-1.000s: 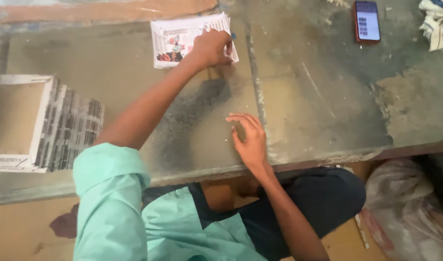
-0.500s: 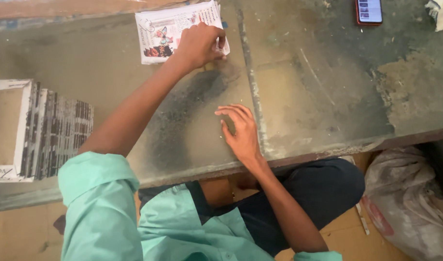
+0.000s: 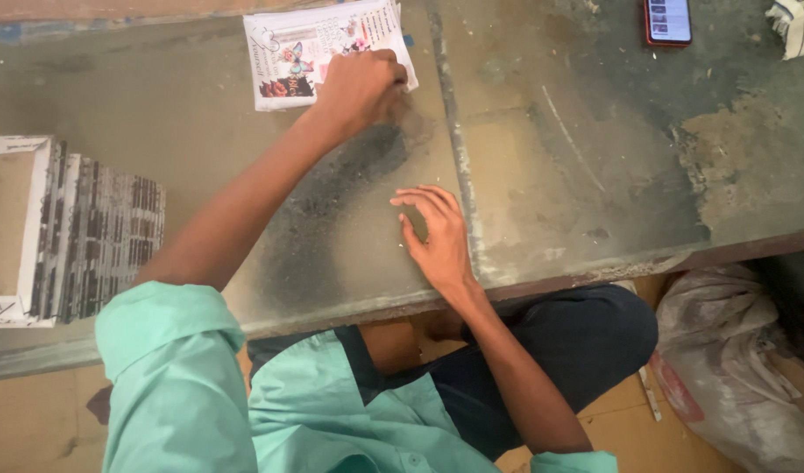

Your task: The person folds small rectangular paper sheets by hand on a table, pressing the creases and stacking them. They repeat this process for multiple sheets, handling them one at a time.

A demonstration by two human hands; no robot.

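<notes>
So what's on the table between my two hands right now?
Nothing stands there. In the head view, only bare worn tabletop with a dark smudge lies between the left hand, resting on the printed sheet, and the right hand.

Worn green worktable point(image 3: 595, 175), raised seam running top to bottom just right of the grip. Red-cased phone point(image 3: 668, 19) far right of the grip, at the top edge. Open box point(image 3: 16, 228) of stacked dark printed packs point(image 3: 104, 236) well left and below. Crumpled plastic bag point(image 3: 735, 368), probably, on the floor lower right.
</notes>
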